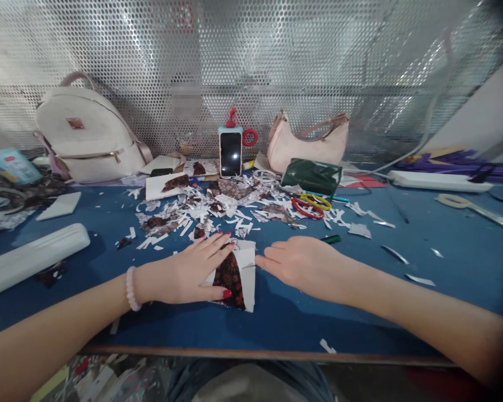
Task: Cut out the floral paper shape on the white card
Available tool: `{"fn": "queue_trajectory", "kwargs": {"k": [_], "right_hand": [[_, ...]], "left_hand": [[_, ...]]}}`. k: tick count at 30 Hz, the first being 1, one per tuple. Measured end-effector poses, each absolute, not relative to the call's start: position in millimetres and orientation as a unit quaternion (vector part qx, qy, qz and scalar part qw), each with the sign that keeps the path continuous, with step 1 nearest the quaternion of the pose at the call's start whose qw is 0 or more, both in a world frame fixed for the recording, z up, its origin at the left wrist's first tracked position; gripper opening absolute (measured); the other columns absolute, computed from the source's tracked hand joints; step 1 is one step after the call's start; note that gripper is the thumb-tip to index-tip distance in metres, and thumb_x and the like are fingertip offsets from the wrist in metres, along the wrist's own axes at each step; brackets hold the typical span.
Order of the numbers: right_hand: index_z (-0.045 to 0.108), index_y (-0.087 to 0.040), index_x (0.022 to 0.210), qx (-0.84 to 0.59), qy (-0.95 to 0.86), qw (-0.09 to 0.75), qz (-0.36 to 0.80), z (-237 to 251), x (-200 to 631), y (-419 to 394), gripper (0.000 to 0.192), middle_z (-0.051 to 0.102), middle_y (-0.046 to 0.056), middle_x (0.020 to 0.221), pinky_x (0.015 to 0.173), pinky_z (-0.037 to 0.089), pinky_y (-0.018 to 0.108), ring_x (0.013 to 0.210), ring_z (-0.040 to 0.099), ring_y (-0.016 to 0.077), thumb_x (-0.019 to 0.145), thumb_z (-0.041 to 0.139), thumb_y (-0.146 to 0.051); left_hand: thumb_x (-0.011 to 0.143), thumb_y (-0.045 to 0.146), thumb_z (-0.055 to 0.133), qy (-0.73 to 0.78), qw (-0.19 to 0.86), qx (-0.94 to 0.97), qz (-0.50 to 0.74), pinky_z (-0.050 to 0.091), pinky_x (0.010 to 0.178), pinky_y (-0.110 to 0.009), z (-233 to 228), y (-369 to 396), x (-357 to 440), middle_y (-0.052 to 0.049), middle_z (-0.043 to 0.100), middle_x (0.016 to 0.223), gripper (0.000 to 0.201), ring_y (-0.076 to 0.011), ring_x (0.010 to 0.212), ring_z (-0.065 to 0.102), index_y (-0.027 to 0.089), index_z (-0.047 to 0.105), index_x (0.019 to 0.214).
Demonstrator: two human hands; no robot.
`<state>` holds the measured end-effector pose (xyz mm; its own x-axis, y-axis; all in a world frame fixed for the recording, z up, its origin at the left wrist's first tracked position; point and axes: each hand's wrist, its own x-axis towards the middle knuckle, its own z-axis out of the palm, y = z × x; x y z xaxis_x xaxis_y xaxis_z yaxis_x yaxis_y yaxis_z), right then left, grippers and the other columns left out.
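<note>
My left hand [195,268] lies flat with its fingers spread, over a white card [248,285] and a dark piece with a red floral print [228,279] on top of it. Part of both is hidden under the palm and fingers. At the card's right edge is my right hand [297,262], its fingers closed. A thin grey point [248,266] shows just past its fingertips, over the card; the rest of whatever it grips is hidden. Behind my right hand lies a dark green pen-like stick [331,239].
Paper scraps [218,206] are heaped beyond my hands on the blue table [276,335]. Scissors with red and yellow handles [310,206] lie by a dark green pouch [312,176]. Behind stand a backpack [88,134], a phone [231,153] and a handbag [310,142]. Tape [455,201] is at right.
</note>
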<state>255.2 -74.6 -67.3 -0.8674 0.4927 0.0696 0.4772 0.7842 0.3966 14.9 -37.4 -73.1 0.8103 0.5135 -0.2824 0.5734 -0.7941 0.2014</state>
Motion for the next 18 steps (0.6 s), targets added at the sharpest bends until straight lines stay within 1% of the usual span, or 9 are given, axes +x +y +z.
{"fn": "queue_trajectory", "kwargs": {"k": [4, 11, 14, 18], "right_hand": [[0.061, -0.013, 0.090, 0.263, 0.944, 0.022, 0.197, -67.4, 256.5, -76.0, 0.018, 0.057, 0.002, 0.065, 0.046, 0.026, 0.029, 0.057, 0.053, 0.0171, 0.074, 0.055, -0.005], [0.062, -0.013, 0.088, 0.274, 0.942, 0.012, 0.194, -67.0, 259.8, -79.2, 0.022, 0.059, 0.002, 0.067, 0.048, 0.031, 0.028, 0.058, 0.056, 0.0166, 0.070, 0.056, -0.002], [0.062, -0.014, 0.087, 0.283, 0.940, 0.016, 0.189, -66.7, 260.5, -80.5, 0.023, 0.059, 0.002, 0.066, 0.048, 0.031, 0.027, 0.058, 0.056, 0.0158, 0.069, 0.056, -0.001], [0.062, -0.015, 0.085, 0.299, 0.936, 0.022, 0.187, -66.7, 262.7, -83.2, 0.024, 0.057, 0.001, 0.063, 0.046, 0.030, 0.027, 0.053, 0.054, 0.0150, 0.068, 0.054, 0.000]], "left_hand": [[0.085, 0.061, 0.027, 0.288, 0.137, 0.942, -0.103, 0.010, 0.109, -0.045, -72.5, -38.0, 15.3, -0.013, 0.001, 0.148, 0.077, -0.0269, 0.136, -0.001, 0.012, 0.011, 0.142], [0.085, 0.060, 0.029, 0.294, 0.133, 0.939, -0.117, 0.008, 0.109, -0.045, -71.7, -39.1, 16.4, -0.013, 0.000, 0.148, 0.077, -0.0264, 0.136, -0.003, 0.011, 0.009, 0.142], [0.085, 0.060, 0.029, 0.293, 0.134, 0.940, -0.115, 0.009, 0.109, -0.047, -71.2, -39.4, 16.4, -0.013, 0.001, 0.148, 0.078, -0.0270, 0.136, -0.002, 0.011, 0.010, 0.142], [0.085, 0.061, 0.028, 0.294, 0.134, 0.939, -0.119, 0.009, 0.109, -0.046, -70.3, -39.7, 17.0, -0.013, 0.001, 0.148, 0.078, -0.0267, 0.136, -0.001, 0.011, 0.010, 0.142]]}}
